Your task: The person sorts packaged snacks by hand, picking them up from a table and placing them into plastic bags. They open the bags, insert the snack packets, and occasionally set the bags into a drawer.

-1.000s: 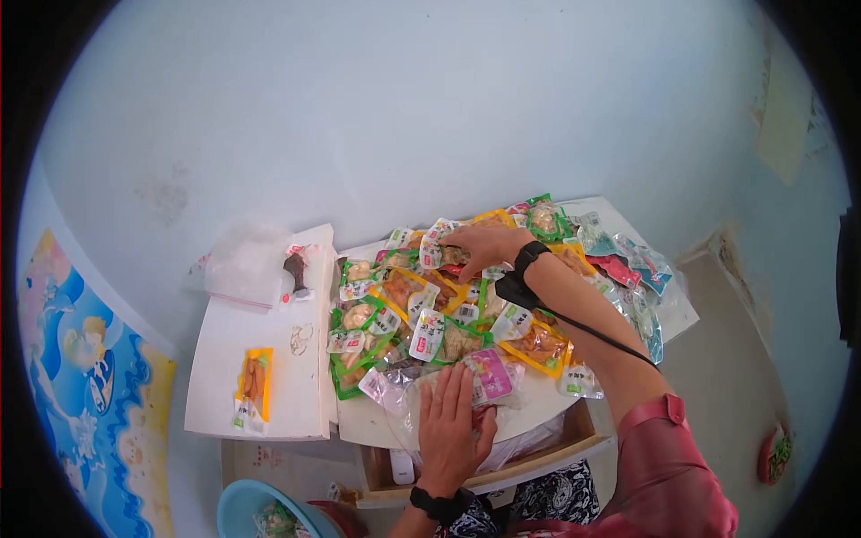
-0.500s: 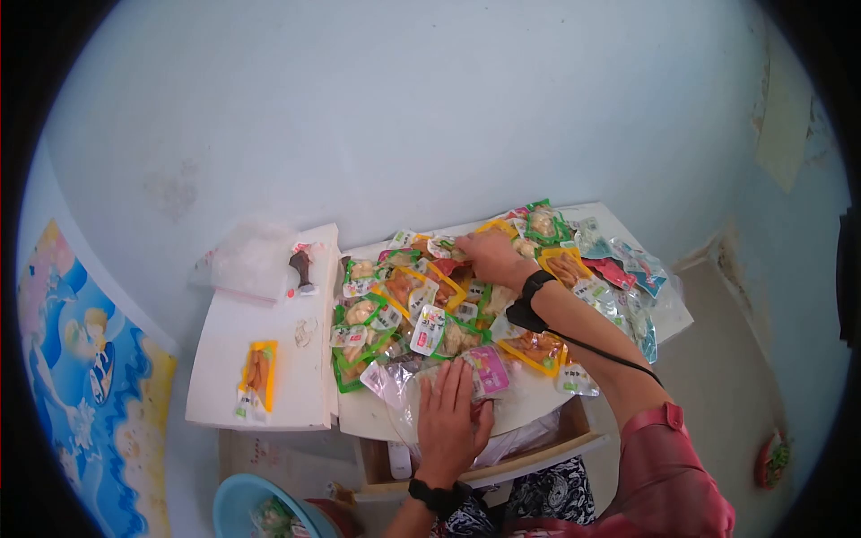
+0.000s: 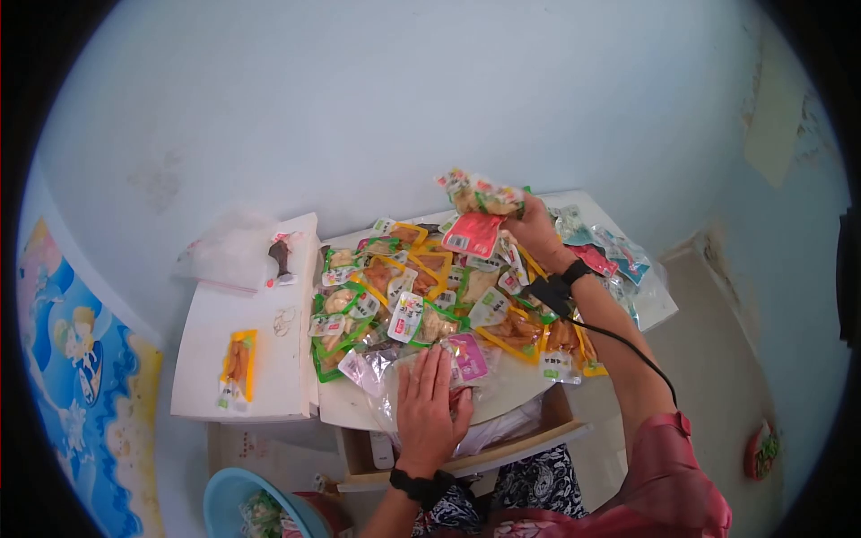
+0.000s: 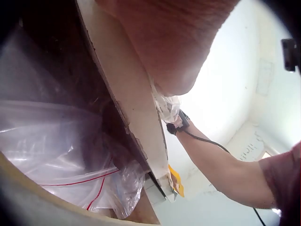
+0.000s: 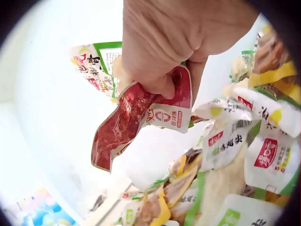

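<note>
Grips a red packet (image 3: 473,235) and a green-edged packet (image 3: 484,195) together in the right hand (image 3: 538,235), fingers curled round both in a narrow, full grasp. Holds these up above the back of a wide heap of packets (image 3: 432,263), in front of the pale blue wall (image 3: 359,108). In the right wrist view, shows the thumb pressed on the red packet, with the green-edged packet behind it.

Rests the left hand (image 3: 428,417) on a clear bag (image 3: 384,399) at the front edge of the white table (image 3: 511,381), fingers laid out nearly straight, close together and not curled round anything. Touches there, or perhaps only lies just beside, a packet with a pink label (image 3: 468,356); hard to tell under the shiny plastic. In the left wrist view, shows just the heel of the hand at the table edge, over loose clear bags (image 4: 66,141) in an open drawer (image 3: 511,455).

To the left, on a white side top (image 3: 278,377), shows a yellow-edged packet (image 3: 238,363) near the front, a small packet with dark contents (image 3: 280,255) farther back and a large clear bag (image 3: 229,255) beside it. Down below, shows a blue basin (image 3: 309,516) with packets inside and, far right, a red bowl (image 3: 752,453) holding something green.
</note>
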{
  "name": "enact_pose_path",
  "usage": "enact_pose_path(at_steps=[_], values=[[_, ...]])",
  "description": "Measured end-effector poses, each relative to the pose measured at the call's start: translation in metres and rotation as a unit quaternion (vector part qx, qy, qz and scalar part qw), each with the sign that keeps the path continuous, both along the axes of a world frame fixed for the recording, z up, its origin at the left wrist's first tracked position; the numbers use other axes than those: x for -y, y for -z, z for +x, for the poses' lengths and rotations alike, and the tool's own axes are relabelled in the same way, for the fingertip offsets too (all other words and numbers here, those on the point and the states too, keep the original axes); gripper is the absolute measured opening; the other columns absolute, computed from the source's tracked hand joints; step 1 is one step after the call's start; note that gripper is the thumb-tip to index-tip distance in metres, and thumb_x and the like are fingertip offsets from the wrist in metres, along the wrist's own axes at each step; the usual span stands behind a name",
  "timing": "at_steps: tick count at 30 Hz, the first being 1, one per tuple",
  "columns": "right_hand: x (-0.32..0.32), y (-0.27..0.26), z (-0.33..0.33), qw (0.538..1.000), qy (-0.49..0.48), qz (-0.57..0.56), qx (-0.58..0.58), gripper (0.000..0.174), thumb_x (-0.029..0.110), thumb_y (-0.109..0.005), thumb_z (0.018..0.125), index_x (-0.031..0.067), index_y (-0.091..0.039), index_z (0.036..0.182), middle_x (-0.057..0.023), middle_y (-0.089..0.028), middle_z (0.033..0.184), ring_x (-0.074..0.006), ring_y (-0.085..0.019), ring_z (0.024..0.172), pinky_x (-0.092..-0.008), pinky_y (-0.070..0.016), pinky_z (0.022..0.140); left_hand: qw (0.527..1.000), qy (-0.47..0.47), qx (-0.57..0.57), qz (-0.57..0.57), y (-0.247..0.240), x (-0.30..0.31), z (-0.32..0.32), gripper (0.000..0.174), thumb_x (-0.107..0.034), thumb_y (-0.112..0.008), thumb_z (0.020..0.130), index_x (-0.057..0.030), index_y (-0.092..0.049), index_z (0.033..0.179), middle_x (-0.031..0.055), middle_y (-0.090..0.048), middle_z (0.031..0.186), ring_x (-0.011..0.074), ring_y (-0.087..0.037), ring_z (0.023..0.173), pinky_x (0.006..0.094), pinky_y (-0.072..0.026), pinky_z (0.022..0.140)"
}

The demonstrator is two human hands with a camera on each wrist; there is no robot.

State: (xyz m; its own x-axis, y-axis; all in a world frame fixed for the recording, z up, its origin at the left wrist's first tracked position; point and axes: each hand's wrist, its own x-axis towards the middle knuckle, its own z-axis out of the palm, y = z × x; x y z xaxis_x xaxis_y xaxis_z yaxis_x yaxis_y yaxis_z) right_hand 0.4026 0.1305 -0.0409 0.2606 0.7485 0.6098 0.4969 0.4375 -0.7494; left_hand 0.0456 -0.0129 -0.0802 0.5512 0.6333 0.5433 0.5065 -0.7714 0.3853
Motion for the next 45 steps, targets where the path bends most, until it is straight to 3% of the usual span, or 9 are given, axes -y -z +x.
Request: enact_pose_path(at_steps=[2,6,17,21,24,30,33,42,45], values=[[0.027,-0.024,-0.002,0.992,-0.063,0.008,-0.109,0.051,-0.011,-0.070,0.081,-0.0052,-0.060,0.131,-0.0097,-0.074,0.114,-0.0143,-0.068,0.105,-0.0300,-0.0561,0.090,1.000,0.002,0.001,-0.004,-0.001,0.000,0.000,0.064,-0.023,-0.067,0.090,0.0024,-0.050,0.146,0.0193,-0.050,0.153,0.0381,-0.045,0.144,0.0556,-0.0271,0.123],[0.061,-0.039,0.017,0.998,0.050,0.031,0.026,0.043,-0.015,-0.066,0.081,-0.0015,-0.063,0.122,-0.0057,-0.075,0.111,-0.0115,-0.068,0.101,-0.0284,-0.0548,0.087,1.000,0.001,0.003,-0.008,0.001,0.000,0.001,0.064,-0.022,-0.066,0.090,0.0025,-0.050,0.147,0.0193,-0.049,0.153,0.0383,-0.044,0.144,0.0556,-0.0268,0.123],[0.141,-0.003,0.046,0.958,0.126,-0.051,0.254,0.034,-0.003,-0.076,0.079,0.0052,-0.067,0.111,-0.0160,-0.072,0.106,-0.0392,-0.069,0.101,-0.0398,-0.0553,0.083,1.000,0.000,-0.013,-0.001,0.001,0.002,0.002,0.066,-0.020,-0.067,0.089,0.0028,-0.048,0.148,0.0190,-0.048,0.154,0.0383,-0.042,0.145,0.0556,-0.0258,0.123],[0.157,0.003,0.050,0.938,0.139,-0.115,0.295,0.046,-0.009,-0.067,0.079,0.0088,-0.063,0.121,-0.0142,-0.069,0.114,-0.0380,-0.066,0.110,-0.0427,-0.0527,0.089,1.000,0.001,-0.013,-0.004,0.001,0.002,0.002,0.065,-0.020,-0.067,0.090,0.0030,-0.048,0.148,0.0193,-0.048,0.154,0.0386,-0.042,0.145,0.0550,-0.0261,0.123],[0.164,-0.015,0.050,0.897,0.107,-0.186,0.387,0.054,-0.012,-0.063,0.076,0.0115,-0.063,0.125,-0.0113,-0.066,0.126,-0.0356,-0.060,0.123,-0.0435,-0.0497,0.098,1.000,0.001,-0.011,-0.007,0.002,0.002,0.003,0.065,-0.020,-0.067,0.090,0.0032,-0.049,0.148,0.0194,-0.048,0.154,0.0387,-0.042,0.145,0.0547,-0.0264,0.123],[0.173,-0.057,0.054,0.801,0.091,-0.354,0.475,0.058,-0.009,-0.061,0.075,0.0160,-0.064,0.127,-0.0060,-0.063,0.127,-0.0329,-0.058,0.122,-0.0471,-0.0494,0.098,1.000,0.003,-0.012,-0.011,0.001,0.000,0.000,0.065,-0.020,-0.066,0.090,0.0030,-0.048,0.148,0.0190,-0.048,0.154,0.0383,-0.041,0.146,0.0550,-0.0259,0.123],[0.168,-0.084,0.034,0.759,0.196,-0.345,0.516,0.048,-0.006,-0.058,0.078,0.0145,-0.066,0.122,-0.0075,-0.064,0.121,-0.0333,-0.060,0.117,-0.0478,-0.0502,0.096,1.000,0.005,-0.011,-0.015,0.001,-0.001,0.000,0.065,-0.020,-0.066,0.090,0.0028,-0.048,0.148,0.0187,-0.048,0.155,0.0377,-0.040,0.147,0.0549,-0.0254,0.123],[0.074,-0.087,-0.024,0.933,0.104,-0.139,0.314,0.020,0.003,-0.059,0.088,0.0036,-0.067,0.106,-0.0165,-0.073,0.099,-0.0338,-0.071,0.092,-0.0420,-0.0559,0.080,1.000,0.004,0.001,-0.021,0.001,-0.002,-0.002,0.062,-0.022,-0.066,0.091,0.0034,-0.051,0.145,0.0188,-0.050,0.153,0.0370,-0.043,0.145,0.0538,-0.0262,0.123],[0.033,-0.061,-0.061,0.945,0.022,-0.161,0.283,0.023,0.013,-0.063,0.089,0.0044,-0.070,0.110,-0.0174,-0.074,0.097,-0.0343,-0.072,0.090,-0.0428,-0.0564,0.077,1.000,0.003,0.003,-0.015,0.002,-0.004,-0.003,0.061,-0.023,-0.067,0.091,0.0032,-0.053,0.144,0.0193,-0.051,0.152,0.0365,-0.044,0.145,0.0540,-0.0261,0.123]])
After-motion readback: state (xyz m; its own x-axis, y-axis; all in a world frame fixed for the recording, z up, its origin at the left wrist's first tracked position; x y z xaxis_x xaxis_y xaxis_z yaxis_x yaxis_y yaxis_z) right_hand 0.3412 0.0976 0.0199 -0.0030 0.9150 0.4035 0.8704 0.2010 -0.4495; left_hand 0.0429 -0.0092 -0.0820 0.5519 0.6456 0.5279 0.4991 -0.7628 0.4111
